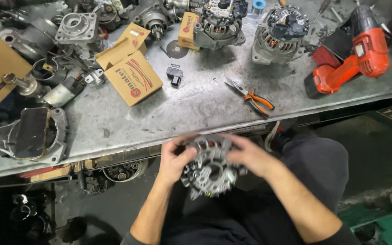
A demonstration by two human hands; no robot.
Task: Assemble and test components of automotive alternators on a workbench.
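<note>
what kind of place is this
Most likely an auto-electrical repair workshop. Both hands hold an alternator part over the lap, in front of a worn metal workbench. On it are two more alternators, an orange cordless drill and pliers.

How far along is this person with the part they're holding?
Hard to say exactly. In hand: both the left hand and the right hand grip an alternator housing over the lap, below the bench. Two more alternators sit on the bench, looking assembled. Pliers and a red drill lie untouched, and closed boxes suggest parts yet to be fitted.
</note>
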